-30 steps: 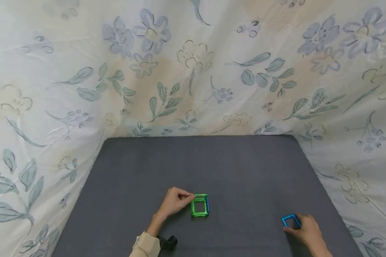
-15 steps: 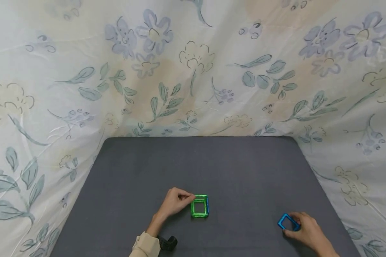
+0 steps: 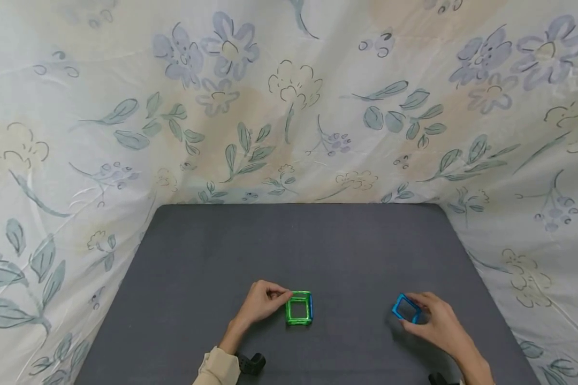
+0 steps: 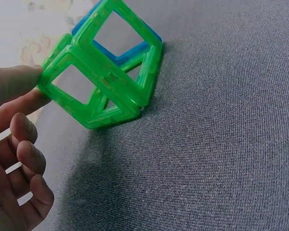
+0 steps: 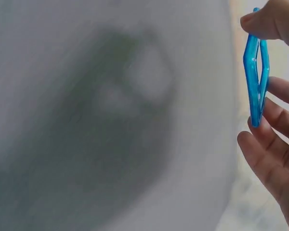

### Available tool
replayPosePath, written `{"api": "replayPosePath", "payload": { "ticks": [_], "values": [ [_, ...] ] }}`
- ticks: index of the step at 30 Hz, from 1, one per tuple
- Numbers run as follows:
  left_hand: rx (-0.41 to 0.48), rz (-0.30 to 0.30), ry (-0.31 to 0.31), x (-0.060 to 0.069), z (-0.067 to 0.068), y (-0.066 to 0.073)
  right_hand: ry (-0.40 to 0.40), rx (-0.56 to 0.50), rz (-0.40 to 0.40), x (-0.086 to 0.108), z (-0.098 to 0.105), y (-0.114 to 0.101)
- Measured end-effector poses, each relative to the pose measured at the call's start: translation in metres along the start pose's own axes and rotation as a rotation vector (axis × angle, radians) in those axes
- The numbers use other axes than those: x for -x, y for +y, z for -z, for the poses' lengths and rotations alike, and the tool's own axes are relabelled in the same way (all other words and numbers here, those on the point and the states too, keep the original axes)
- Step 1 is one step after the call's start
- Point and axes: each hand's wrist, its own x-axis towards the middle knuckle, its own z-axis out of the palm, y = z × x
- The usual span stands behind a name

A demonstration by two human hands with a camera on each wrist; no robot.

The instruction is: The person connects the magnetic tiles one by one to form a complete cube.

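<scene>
Near the front middle of the grey table, a small box built of square magnetic tiles (image 3: 299, 322) stands, mostly green with a blue tile on its right side. My left hand (image 3: 261, 303) pinches its upper left edge between thumb and index finger. In the left wrist view the open-framed green tiles (image 4: 89, 108) rest on the cloth, and the other fingers curl loosely below. Off to the right, my right hand (image 3: 435, 321) holds a single blue square tile (image 3: 396, 306) above the table by its edges. The right wrist view shows this blue tile (image 5: 253, 82) nearly edge-on between thumb and fingers.
A dark grey cloth covers the table (image 3: 289, 246). Behind it and on both sides hangs a floral curtain (image 3: 289, 107). A black band (image 3: 252, 364) sits at my left wrist, beside a beige sleeve (image 3: 218, 368).
My right hand has lifted the blue tile and moved it left and away from me, closer to the box. The left hand and the box stay in place.
</scene>
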Motion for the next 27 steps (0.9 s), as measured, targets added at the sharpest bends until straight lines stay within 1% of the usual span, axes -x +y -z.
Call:
{"api": "replayPosePath", "payload": {
  "ticks": [2, 5, 8, 11, 15, 19, 24, 27],
  "values": [
    [-0.004, -0.005, 0.003, 0.000, 0.000, 0.000, 0.016, -0.029, 0.095, -0.014, -0.001, -0.020],
    [-0.010, -0.003, 0.001, 0.000, 0.000, 0.001, 0.027, -0.021, 0.231, -0.035, -0.005, -0.050],
    [-0.012, 0.007, -0.005, 0.000, 0.001, 0.002, 0.006, 0.000, 0.342, -0.054, -0.011, -0.080],
    [-0.015, 0.012, -0.007, 0.000, 0.001, 0.004, -0.048, 0.014, 0.413, -0.068, -0.017, -0.108],
    [-0.020, 0.013, -0.006, 0.000, 0.001, 0.005, -0.138, 0.007, 0.460, -0.079, -0.025, -0.137],
    [-0.017, 0.026, -0.005, -0.001, 0.000, 0.005, -0.212, -0.007, 0.489, -0.086, -0.032, -0.157],
    [-0.010, 0.009, 0.004, -0.001, -0.001, 0.004, -0.301, 0.019, 0.507, -0.090, -0.043, -0.173],
    [-0.016, 0.010, 0.006, -0.001, -0.002, 0.005, -0.358, 0.034, 0.498, -0.091, -0.052, -0.177]
  ]
}}
